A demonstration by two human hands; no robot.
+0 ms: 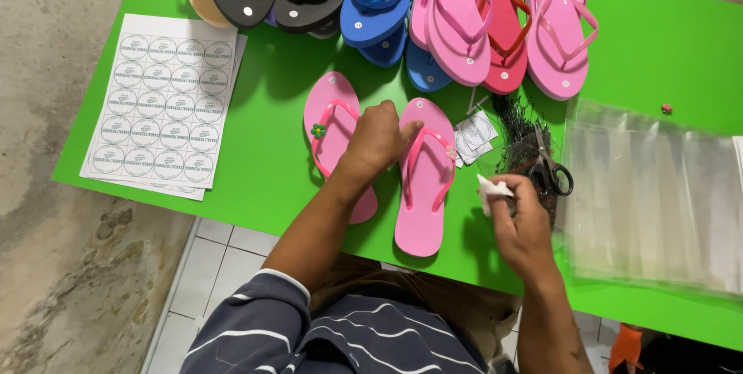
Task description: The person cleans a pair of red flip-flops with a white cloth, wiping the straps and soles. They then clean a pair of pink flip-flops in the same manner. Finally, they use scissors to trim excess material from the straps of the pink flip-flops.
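Here, two pink rubber flip-flops [422, 180] lie near the green tabletop's [271, 165] front edge; the left hand [377, 139] rests loosely curled between them, while the right hand [524, 227] fingers pinch a small white sticker [491, 188] beside black scissors [551, 166].

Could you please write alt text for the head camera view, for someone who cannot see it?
A person's left hand rests on a pair of pink flip-flops on a green table, while the right hand pinches a small white paper piece. Scissors, a round-sticker sheet and more flip-flops lie around.
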